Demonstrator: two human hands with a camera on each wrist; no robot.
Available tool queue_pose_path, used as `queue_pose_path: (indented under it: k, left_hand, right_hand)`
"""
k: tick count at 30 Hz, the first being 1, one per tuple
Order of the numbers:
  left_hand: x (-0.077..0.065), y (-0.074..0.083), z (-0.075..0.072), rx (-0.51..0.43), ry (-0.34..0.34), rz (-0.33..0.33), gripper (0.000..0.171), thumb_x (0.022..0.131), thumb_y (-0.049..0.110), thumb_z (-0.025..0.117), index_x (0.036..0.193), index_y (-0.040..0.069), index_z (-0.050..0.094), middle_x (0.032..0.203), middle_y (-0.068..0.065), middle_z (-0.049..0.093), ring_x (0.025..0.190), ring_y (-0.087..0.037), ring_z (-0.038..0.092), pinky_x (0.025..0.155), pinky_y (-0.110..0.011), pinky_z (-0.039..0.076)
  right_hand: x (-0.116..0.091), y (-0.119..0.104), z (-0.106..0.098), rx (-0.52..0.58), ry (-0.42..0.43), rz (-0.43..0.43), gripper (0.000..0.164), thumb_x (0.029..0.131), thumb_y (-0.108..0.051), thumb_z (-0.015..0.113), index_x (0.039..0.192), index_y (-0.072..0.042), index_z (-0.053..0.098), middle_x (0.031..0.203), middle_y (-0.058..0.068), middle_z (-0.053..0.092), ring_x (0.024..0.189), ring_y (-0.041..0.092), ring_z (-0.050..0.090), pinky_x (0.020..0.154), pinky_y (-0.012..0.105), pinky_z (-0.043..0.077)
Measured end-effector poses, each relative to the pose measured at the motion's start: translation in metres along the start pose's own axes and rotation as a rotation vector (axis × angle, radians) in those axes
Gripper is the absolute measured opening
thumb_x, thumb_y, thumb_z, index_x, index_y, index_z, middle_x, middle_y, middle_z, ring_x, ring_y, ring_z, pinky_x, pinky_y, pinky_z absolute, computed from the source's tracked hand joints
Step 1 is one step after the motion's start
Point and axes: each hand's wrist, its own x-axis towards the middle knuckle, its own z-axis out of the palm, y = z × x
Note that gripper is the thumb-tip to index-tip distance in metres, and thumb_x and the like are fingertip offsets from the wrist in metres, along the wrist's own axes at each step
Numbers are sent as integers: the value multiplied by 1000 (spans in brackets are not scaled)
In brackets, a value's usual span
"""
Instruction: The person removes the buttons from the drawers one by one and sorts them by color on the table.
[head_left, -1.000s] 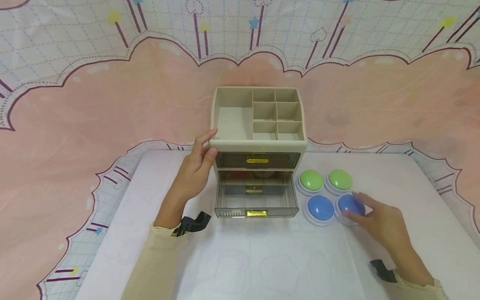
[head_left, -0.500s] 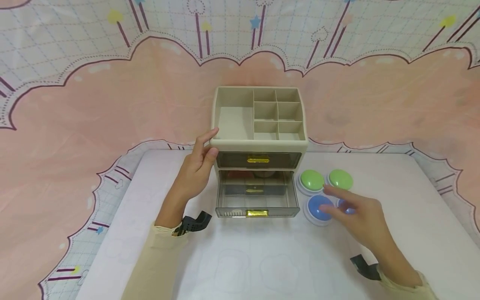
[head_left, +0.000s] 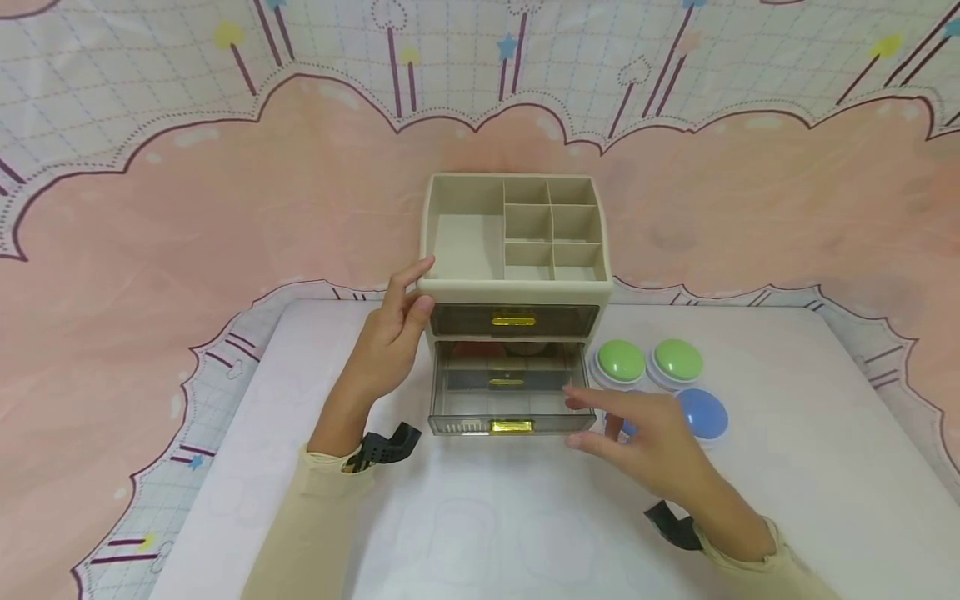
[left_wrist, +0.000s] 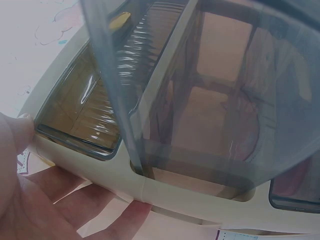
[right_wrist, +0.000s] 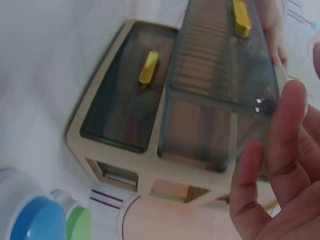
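A cream desktop drawer organizer (head_left: 517,287) stands at the back of the table. Its middle clear smoky drawer (head_left: 465,402) is pulled out, with a gold handle (head_left: 512,426) on the front. My left hand (head_left: 386,346) holds the organizer's left side, thumb on the front edge and fingers along the side wall. My right hand (head_left: 652,437) holds nothing. Its thumb and index finger are spread apart by the drawer's front right corner. Beneath that hand one blue dome button (head_left: 632,426) is mostly hidden; another blue dome button (head_left: 702,414) shows behind it.
Two green dome buttons (head_left: 621,361) on white bases sit right of the organizer. The top drawer (head_left: 465,321) is closed. Open compartments (head_left: 528,222) fill the organizer's top. A patterned cloth (head_left: 225,183) hangs behind the white table (head_left: 450,517).
My right hand has left the right blue dome button and moved left, past the other blue one, to the pulled-out drawer's right corner. The left hand stays put on the organizer.
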Motion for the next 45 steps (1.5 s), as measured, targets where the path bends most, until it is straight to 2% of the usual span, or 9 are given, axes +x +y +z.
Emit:
queue_pose_path:
  k: [4,7,11,17,22,29,38,42,45]
  left_hand:
    - [-1,0,0,-5,1,-1,48,111,27,42,157,28,28,84,-16,50,92,-30,53,84,-45,40]
    - [-1,1,0,-7,-3,-5,48,111,27,42,157,28,28,98,-21,60,98,-32,54,87,-46,41]
    - [-1,1,-1,-8,-5,-7,48,111,27,42,157,29,28,119,-25,64,104,-33,55,92,-49,43]
    - [0,0,-2,-2,-1,-5,48,111,27,42,157,28,27,128,-28,63,118,-34,59,99,-53,45]
    - [0,-1,-1,-6,0,-4,48,111,27,42,157,28,28,129,-28,63,122,-34,60,102,-54,45]
    - [0,0,0,3,10,4,47,111,28,42,156,28,29,133,-30,62,130,-35,59,106,-57,44]
    - [0,0,-1,1,8,-6,47,111,29,42,156,28,29,136,-31,60,135,-36,55,106,-58,44]
    - [0,1,-1,-2,6,-3,47,111,28,41,156,28,29,99,-28,63,118,-33,60,99,-52,45]
    - [0,1,-1,-1,5,-4,47,111,27,42,156,29,29,88,-25,57,111,-33,59,96,-51,45]
  right_hand:
    - [4,-1,10,-40,-88,14,47,79,-32,88,123,-16,76,110,-7,78,62,-6,49,51,16,39]
    - [6,-2,14,-56,-117,-1,45,82,-33,86,123,-18,76,111,-6,78,61,-7,48,52,15,41]
    - [8,-1,17,-38,-89,-49,37,85,-23,84,121,-18,77,108,-4,79,58,-6,43,52,10,39]
    - [11,3,20,33,-38,-128,33,85,-3,81,115,-17,80,106,-4,79,82,6,72,69,10,51]
    - [11,5,20,36,-57,-145,39,83,4,79,115,-19,80,107,-5,79,96,14,76,82,16,55]
    - [18,6,18,-71,-112,-216,45,88,5,72,123,-23,76,113,-6,77,101,15,75,83,30,59]
    - [36,17,20,-71,-93,-211,45,86,14,69,119,-15,78,110,-1,78,98,19,76,79,31,61]
    - [42,21,19,-73,-101,-165,41,87,11,71,119,-15,78,114,-1,78,101,19,75,80,32,61]
    - [44,21,19,-73,-89,-124,39,88,8,73,118,-17,78,113,-3,78,100,17,75,79,31,60]
